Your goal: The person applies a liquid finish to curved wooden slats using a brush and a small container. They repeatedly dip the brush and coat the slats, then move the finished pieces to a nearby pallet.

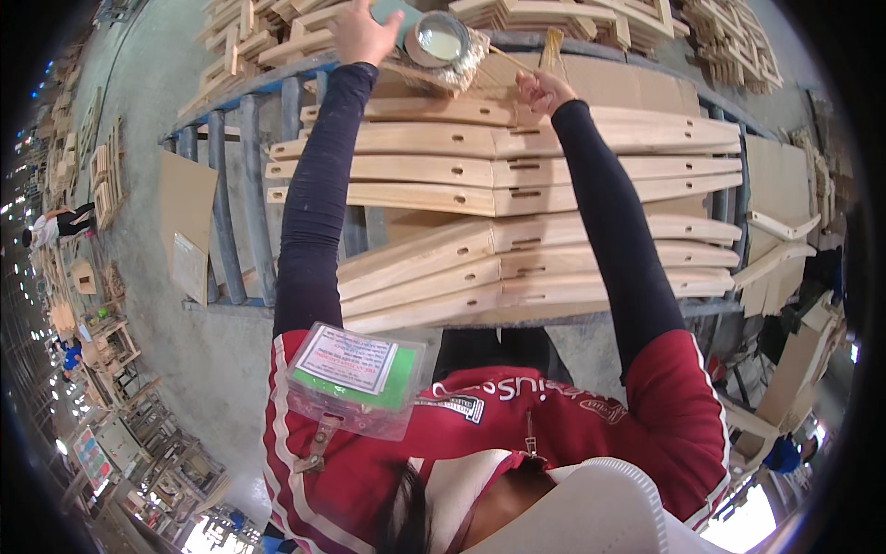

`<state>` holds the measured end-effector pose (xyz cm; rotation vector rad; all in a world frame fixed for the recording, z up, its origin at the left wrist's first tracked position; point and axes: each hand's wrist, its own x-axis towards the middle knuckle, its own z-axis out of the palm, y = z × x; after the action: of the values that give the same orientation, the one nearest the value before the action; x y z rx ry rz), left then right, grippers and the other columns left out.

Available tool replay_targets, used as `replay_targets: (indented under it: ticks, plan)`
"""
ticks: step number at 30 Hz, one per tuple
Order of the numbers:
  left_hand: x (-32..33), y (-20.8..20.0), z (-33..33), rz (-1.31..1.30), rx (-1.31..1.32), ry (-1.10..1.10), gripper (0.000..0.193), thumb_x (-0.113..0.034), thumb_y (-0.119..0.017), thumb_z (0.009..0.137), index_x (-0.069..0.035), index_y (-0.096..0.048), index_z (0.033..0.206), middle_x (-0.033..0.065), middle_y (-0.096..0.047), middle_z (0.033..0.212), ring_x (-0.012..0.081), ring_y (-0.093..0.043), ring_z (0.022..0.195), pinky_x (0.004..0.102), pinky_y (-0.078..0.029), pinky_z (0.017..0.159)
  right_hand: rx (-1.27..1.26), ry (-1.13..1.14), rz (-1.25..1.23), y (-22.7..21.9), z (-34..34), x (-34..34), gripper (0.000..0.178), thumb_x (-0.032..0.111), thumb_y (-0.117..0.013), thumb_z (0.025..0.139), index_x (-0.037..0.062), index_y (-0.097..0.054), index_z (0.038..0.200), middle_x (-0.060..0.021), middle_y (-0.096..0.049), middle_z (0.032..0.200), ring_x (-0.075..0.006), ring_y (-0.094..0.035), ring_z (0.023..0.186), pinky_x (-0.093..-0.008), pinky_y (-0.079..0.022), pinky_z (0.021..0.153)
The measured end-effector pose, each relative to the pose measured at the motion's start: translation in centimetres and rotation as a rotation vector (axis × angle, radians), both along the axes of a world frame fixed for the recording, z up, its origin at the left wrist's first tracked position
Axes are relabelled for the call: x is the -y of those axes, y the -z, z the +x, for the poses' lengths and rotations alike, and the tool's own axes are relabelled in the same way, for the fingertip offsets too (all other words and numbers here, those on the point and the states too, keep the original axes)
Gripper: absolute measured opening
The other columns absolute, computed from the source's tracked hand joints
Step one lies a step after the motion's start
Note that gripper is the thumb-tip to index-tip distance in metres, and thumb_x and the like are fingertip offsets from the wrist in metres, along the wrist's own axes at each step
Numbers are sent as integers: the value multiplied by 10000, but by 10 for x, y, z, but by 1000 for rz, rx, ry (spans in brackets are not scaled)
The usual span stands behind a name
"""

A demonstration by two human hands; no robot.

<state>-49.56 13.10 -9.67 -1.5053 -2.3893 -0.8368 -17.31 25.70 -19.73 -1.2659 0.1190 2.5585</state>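
One can point(439, 42) sits at twelve o'clock between left hand point(363, 37), at eleven, touching a green object point(412, 13), hold unclear, and right hand point(546, 91), at one, pinching a stick point(510, 60).

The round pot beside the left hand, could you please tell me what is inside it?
Inside the round pot, a pale substance shows through the open top. That substance covers the bottom, so anything beneath its surface cannot be seen.

Diffusely lit at the bench point(257, 203). Blown out below right of the bench, at an opening point(746, 526). Dim and soft far left of it. Curved toward the dark fisheye rim.
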Motion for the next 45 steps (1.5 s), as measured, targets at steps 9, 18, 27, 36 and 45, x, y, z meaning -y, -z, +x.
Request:
replay_targets:
  ticks: [9,18,27,36,45]
  plan:
    - [207,-76,151,-107,202,398,742,-370,-730,829,-84,-409,1435,221,-467,1314,377,-443,1212,485,-334,1040,-59,-108,671,-121,184,74,475,283,-391,1057,-73,-416,1371,18,-516,882,-27,-437,695,-129,-390,536]
    - [381,-24,210,-866,-26,398,1317,-360,-860,515,-42,-85,1531,264,-139,1540,438,-144,1431,590,-106,1155,119,550,413,-136,392,257,442,242,-468,1030,-5,-418,1393,-21,-635,952,-32,-542,726,-129,-427,532]
    - [381,-27,215,-783,41,348,1244,-189,-837,518,-16,-106,1509,231,-349,1374,413,-347,1280,515,-229,1114,212,425,148,-53,341,380,314,175,-448,1020,-23,-539,1245,-102,-658,1043,-171,-649,876,-261,-563,747]
    - [380,-42,214,-812,55,440,1206,-196,-826,516,10,-137,1484,268,-330,1387,446,-327,1294,519,-243,1106,173,507,88,-43,282,364,440,236,-324,1029,-96,-432,1297,-217,-542,1279,-331,-568,1160,-410,-473,1030]
    - [460,-140,309,-925,97,342,1231,-208,-828,485,41,-134,1470,296,-369,1343,453,-372,1247,516,-313,1052,-553,527,105,-24,302,365,597,558,-428,934,116,-579,1304,-91,-559,1362,-281,-518,1238,-455,-349,1091]
